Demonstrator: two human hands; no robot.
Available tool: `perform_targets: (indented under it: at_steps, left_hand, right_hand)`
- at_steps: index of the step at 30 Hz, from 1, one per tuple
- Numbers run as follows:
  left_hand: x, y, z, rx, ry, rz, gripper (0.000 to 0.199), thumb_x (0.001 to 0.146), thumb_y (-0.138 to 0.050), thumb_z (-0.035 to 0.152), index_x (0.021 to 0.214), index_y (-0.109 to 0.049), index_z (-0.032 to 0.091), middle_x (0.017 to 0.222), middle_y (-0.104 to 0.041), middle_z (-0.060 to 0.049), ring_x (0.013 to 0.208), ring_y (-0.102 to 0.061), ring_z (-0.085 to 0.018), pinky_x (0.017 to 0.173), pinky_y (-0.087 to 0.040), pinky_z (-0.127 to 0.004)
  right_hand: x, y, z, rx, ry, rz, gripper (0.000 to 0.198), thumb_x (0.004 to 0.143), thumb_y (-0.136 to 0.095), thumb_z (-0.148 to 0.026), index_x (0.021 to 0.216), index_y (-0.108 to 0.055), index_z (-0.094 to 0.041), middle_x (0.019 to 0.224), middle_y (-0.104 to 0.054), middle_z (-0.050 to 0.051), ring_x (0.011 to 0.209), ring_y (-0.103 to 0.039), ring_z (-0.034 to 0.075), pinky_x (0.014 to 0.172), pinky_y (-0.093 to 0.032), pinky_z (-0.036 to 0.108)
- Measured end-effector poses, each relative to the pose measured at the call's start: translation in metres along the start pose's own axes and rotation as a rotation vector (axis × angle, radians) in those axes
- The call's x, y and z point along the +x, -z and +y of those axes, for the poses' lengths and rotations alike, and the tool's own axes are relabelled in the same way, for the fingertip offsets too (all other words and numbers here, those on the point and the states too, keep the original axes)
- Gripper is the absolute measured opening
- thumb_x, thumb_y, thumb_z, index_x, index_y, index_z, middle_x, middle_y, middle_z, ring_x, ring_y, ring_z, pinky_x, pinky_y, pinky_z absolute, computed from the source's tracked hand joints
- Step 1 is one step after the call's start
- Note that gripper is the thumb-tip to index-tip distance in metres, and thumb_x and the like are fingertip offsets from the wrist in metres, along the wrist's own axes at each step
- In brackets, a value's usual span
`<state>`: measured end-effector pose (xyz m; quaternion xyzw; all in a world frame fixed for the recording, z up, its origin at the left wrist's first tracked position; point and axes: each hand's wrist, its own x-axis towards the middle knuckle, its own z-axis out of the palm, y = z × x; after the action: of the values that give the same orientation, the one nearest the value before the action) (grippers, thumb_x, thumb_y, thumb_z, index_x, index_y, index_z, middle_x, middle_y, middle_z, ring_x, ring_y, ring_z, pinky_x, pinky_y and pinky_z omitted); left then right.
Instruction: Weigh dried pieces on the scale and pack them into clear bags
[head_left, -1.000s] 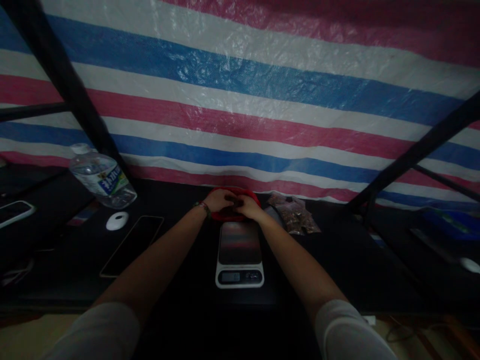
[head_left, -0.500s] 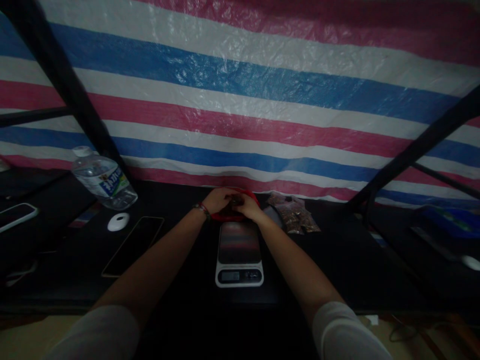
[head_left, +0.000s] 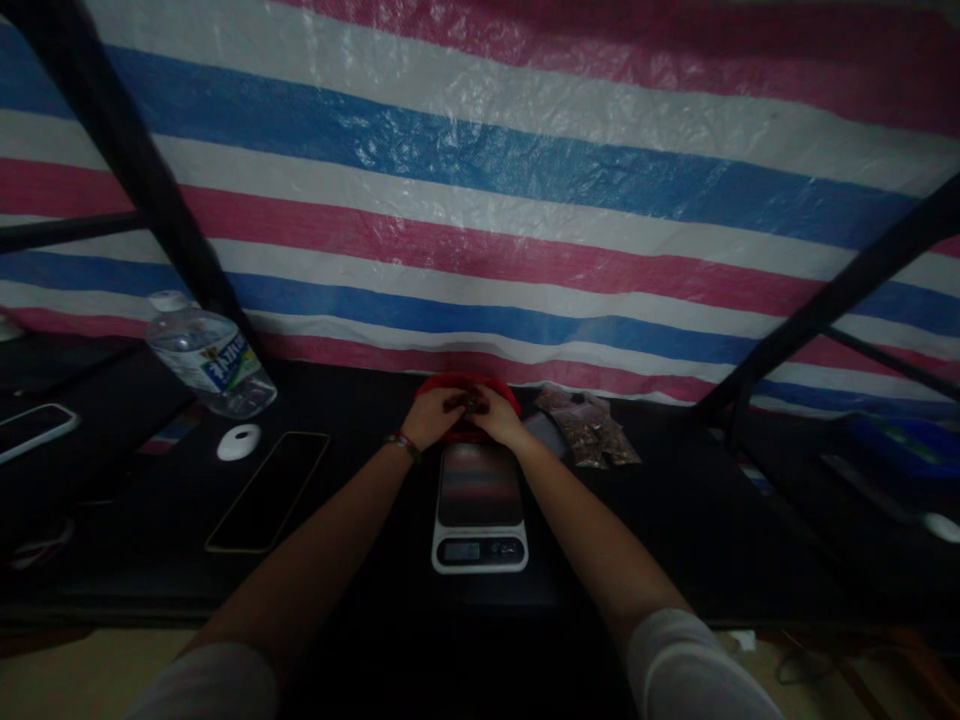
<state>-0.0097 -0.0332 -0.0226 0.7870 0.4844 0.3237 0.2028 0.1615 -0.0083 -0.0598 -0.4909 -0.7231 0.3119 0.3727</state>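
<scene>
Both of my hands are over a red dish (head_left: 510, 390) at the back of the black table. My left hand (head_left: 433, 415) bends its fingers inward at the dish's left side. From the right, my right hand (head_left: 499, 415) meets it, fingers curled as well. Between the fingertips is a small dark brown bit or clump (head_left: 471, 401), too dim to name. A white kitchen scale (head_left: 480, 510) with a dark top lies just in front of the dish, between my forearms. Beside my right hand are several clear bags of brown pieces (head_left: 592, 435).
To the left stand a large clear plastic bottle (head_left: 214, 355), a white computer mouse (head_left: 238, 442) and a dark phone (head_left: 268, 490). Another phone (head_left: 34, 430) lies at the far left. Black metal posts (head_left: 142, 150) rise on both sides before a striped plastic sheet (head_left: 480, 230).
My left hand has drawn slightly back toward me, showing more of the dish's far rim. The fingers of both hands have shifted around the brown stuff. The scale and bags stay put.
</scene>
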Motion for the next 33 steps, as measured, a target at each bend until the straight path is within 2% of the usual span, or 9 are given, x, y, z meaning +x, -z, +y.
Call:
perform_targets:
  at_steps: [4, 10, 14, 18, 23, 26, 30, 33]
  left_hand:
    - [0.001, -0.005, 0.000, -0.003, 0.024, 0.061, 0.037, 0.080, -0.059, 0.029, 0.115, -0.062, 0.016, 0.113, -0.066, -0.007, 0.100, -0.062, -0.020, 0.093, -0.047, -0.030]
    - [0.004, -0.009, -0.006, 0.011, 0.011, -0.048, 0.043, 0.077, -0.062, 0.038, 0.115, -0.062, 0.016, 0.114, -0.066, -0.008, 0.104, -0.061, -0.023, 0.095, -0.046, -0.033]
    - [0.006, -0.015, -0.010, -0.020, 0.020, -0.032, 0.044, 0.079, -0.060, 0.041, 0.115, -0.062, 0.016, 0.115, -0.065, -0.009, 0.106, -0.060, -0.023, 0.094, -0.046, -0.033]
    - [0.008, -0.020, -0.007, -0.066, 0.058, -0.028, 0.036, 0.083, -0.055, 0.041, 0.109, -0.065, 0.018, 0.108, -0.068, -0.006, 0.100, -0.062, -0.020, 0.089, -0.048, -0.030]
    - [0.008, -0.019, 0.002, -0.141, 0.058, -0.009, 0.042, 0.080, -0.059, 0.045, 0.112, -0.062, 0.018, 0.110, -0.067, -0.005, 0.098, -0.063, -0.018, 0.089, -0.048, -0.026]
    - [0.007, -0.015, 0.004, -0.161, 0.078, 0.008, 0.039, 0.086, -0.050, 0.044, 0.111, -0.062, 0.018, 0.109, -0.068, -0.005, 0.097, -0.063, -0.017, 0.088, -0.049, -0.025]
    - [0.005, -0.006, 0.001, -0.039, 0.164, 0.058, 0.037, 0.090, -0.040, 0.039, 0.107, -0.065, 0.018, 0.106, -0.069, -0.005, 0.096, -0.063, -0.018, 0.088, -0.048, -0.028]
    - [0.007, -0.002, -0.003, 0.138, 0.136, -0.031, 0.032, 0.087, -0.044, 0.030, 0.106, -0.067, 0.018, 0.108, -0.068, -0.005, 0.098, -0.062, -0.019, 0.090, -0.047, -0.029]
  right_hand:
    - [-0.003, 0.001, -0.006, -0.014, 0.029, -0.041, 0.059, 0.068, -0.069, -0.017, 0.125, -0.051, -0.021, 0.117, -0.064, 0.007, 0.103, -0.062, 0.019, 0.092, -0.047, 0.034]
    - [-0.007, 0.006, -0.012, -0.078, 0.016, -0.008, 0.047, 0.067, -0.065, -0.011, 0.113, -0.058, -0.018, 0.109, -0.066, 0.008, 0.100, -0.062, 0.020, 0.089, -0.047, 0.033]
    - [-0.010, 0.008, -0.013, -0.064, 0.015, -0.035, 0.032, 0.068, -0.067, -0.016, 0.100, -0.063, -0.018, 0.098, -0.069, 0.005, 0.089, -0.064, 0.019, 0.082, -0.049, 0.031]
    - [-0.013, 0.011, -0.016, -0.048, 0.011, -0.029, 0.031, 0.068, -0.068, -0.018, 0.098, -0.063, -0.018, 0.098, -0.068, 0.005, 0.089, -0.064, 0.018, 0.081, -0.049, 0.030]
    - [-0.016, 0.016, -0.016, -0.019, -0.028, -0.003, 0.032, 0.068, -0.069, -0.022, 0.098, -0.062, -0.018, 0.096, -0.068, 0.004, 0.086, -0.064, 0.017, 0.080, -0.049, 0.030]
    - [-0.018, 0.020, -0.014, 0.003, -0.038, 0.022, 0.034, 0.068, -0.069, -0.021, 0.101, -0.061, -0.018, 0.097, -0.068, 0.004, 0.088, -0.064, 0.017, 0.081, -0.049, 0.030]
    - [-0.028, 0.028, -0.014, 0.013, -0.038, 0.050, 0.037, 0.069, -0.069, -0.022, 0.105, -0.061, -0.019, 0.101, -0.068, 0.005, 0.092, -0.063, 0.018, 0.086, -0.048, 0.031]
    - [-0.040, 0.037, -0.016, 0.008, -0.006, 0.062, 0.037, 0.069, -0.069, -0.026, 0.105, -0.061, -0.020, 0.105, -0.066, 0.004, 0.097, -0.062, 0.018, 0.090, -0.046, 0.032]
